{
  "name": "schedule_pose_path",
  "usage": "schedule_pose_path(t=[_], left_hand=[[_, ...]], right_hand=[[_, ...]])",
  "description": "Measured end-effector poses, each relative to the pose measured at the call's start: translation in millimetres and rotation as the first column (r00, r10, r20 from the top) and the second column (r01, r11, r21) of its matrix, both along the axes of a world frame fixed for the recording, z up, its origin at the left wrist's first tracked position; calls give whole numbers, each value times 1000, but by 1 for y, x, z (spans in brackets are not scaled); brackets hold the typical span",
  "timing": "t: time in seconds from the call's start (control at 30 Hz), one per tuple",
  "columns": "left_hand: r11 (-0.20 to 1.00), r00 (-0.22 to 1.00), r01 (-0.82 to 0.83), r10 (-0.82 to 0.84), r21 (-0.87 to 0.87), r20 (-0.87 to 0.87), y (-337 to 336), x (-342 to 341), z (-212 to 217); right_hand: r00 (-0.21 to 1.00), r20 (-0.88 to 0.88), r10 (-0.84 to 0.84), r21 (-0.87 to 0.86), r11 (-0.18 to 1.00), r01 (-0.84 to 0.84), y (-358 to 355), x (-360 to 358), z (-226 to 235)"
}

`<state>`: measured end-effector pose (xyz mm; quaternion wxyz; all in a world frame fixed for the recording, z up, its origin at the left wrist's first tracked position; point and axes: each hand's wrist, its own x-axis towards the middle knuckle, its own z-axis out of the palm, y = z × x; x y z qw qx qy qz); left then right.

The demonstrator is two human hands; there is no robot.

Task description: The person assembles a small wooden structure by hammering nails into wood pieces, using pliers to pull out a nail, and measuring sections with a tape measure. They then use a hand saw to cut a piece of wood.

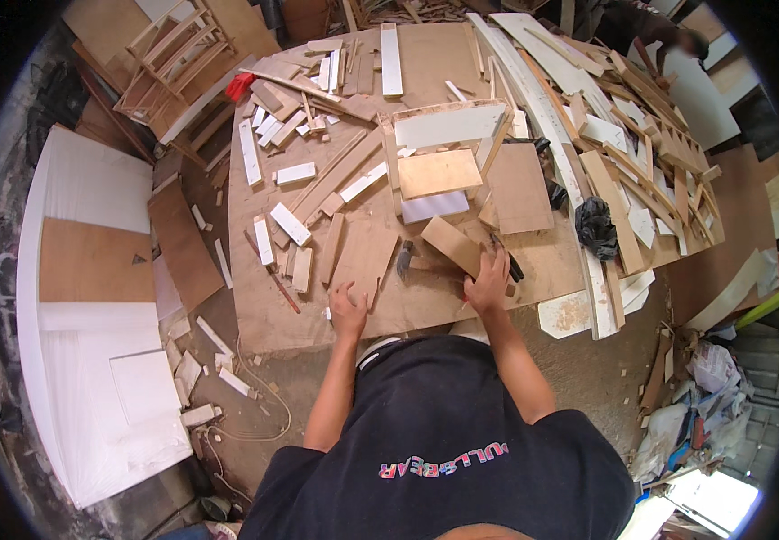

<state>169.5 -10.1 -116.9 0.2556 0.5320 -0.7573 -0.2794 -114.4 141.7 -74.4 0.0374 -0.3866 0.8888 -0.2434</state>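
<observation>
My right hand (488,284) grips the near end of a short brown wooden board (452,246), tilted over the table. Partly under that board lies a hammer (405,260), its head to the left. A black-handled tool (513,260) rests just right of the same hand; its kind is unclear. Something small and red (467,290) shows by the right thumb, too hidden to name. My left hand (348,311) lies with fingers apart at the near end of a wider brown board (368,263) flat on the table.
Beyond my hands stands a wood frame with a white panel (448,125). White and brown offcuts (295,173) cover the table's left side. Long planks (578,171), a black plastic bag (595,229) and piled scrap fill the right. A person (683,43) is at the far right.
</observation>
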Motion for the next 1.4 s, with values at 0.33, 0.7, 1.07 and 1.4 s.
schedule_pose_path(t=[0.33, 0.7, 1.07, 1.4], left_hand=[[766, 858, 512, -429, 389, -284, 6, -22, 10], [544, 670, 741, -638, 393, -380, 44, -95, 44], [750, 888, 444, -296, 490, -352, 99, -252, 38], [971, 964, 238, -234, -12, 126, 49, -402, -22]], right_hand=[[985, -130, 117, -348, 925, -155, 27, 32, 0], [1000, 4, 0, -411, 912, 1, 84, 9, -5], [746, 665, 28, -340, 901, 269, 139, -108, -16], [-171, 949, 266, -39, 636, 771, 25, -257, -69]])
